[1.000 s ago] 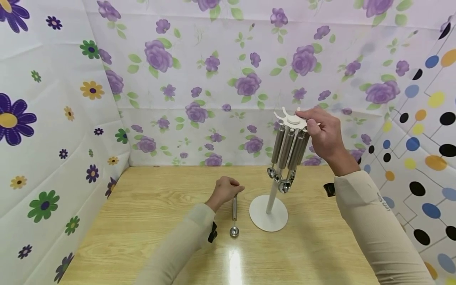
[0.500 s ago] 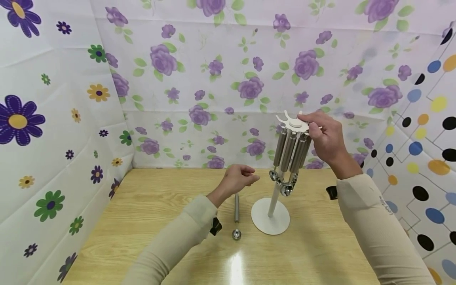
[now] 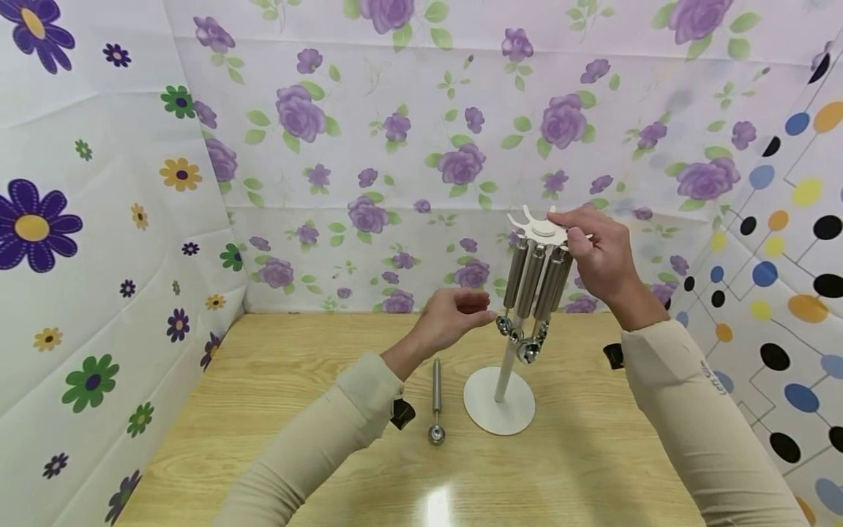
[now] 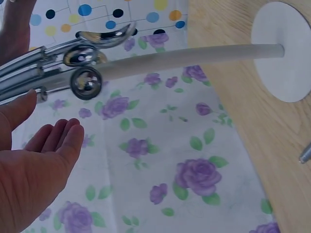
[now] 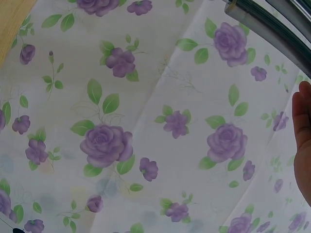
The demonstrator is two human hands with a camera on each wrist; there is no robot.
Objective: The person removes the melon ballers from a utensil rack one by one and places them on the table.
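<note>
My right hand [image 3: 599, 252] grips the edge of the white hooked top [image 3: 544, 232] of a stand, thumb in front. Several steel utensils [image 3: 532, 282] with thick handles and small round bowls hang from its hooks. My left hand [image 3: 444, 322] reaches toward the hanging utensils, fingers apart and holding nothing. In the left wrist view its thumb is close to a handle [image 4: 19, 77]; I cannot tell whether they touch. On the table lies a steel scoop [image 3: 437, 388] with a small round bowl toward me. Only the side of my right hand [image 5: 302, 141] shows in the right wrist view.
The stand's round white base [image 3: 481, 410] rests on the wooden table [image 3: 296, 388], right of the scoop. A flowered cloth [image 3: 369, 168] hangs behind the table. More patterned cloth stands at both sides.
My left hand has left the scoop on the table and moved up and right toward the hanging utensils, its fingers spreading. The right hand keeps its hold on the stand's top.
</note>
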